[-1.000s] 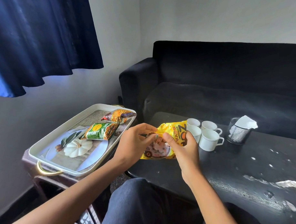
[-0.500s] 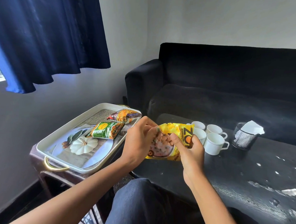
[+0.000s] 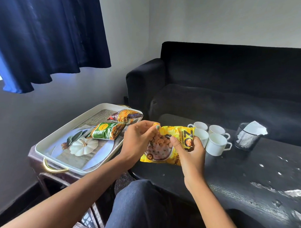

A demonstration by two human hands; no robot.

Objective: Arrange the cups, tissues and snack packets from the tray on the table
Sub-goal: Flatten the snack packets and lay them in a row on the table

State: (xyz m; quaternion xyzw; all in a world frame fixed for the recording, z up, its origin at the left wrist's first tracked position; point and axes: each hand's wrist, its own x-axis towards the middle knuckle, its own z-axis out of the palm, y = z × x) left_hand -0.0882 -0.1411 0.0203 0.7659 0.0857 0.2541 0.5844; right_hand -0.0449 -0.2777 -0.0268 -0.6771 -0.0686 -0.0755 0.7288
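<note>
Yellow snack packet (image 3: 175, 145) pinched in both grips, left hand (image 3: 136, 142) and right hand (image 3: 191, 151), above near tabletop (image 3: 246, 168) edge, beside four cups (image 3: 212, 141); two packets on tray (image 3: 60, 139).

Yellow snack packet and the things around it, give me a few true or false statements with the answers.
1. Both hands hold the yellow snack packet: left hand, right hand. True.
2. Two snack packets lie on the tray: a green packet and an orange packet. True.
3. The four white cups stand on the tray. False: they stand on the black table.
4. The mesh tissue holder is empty. False: white tissue sticks out of it.
</note>
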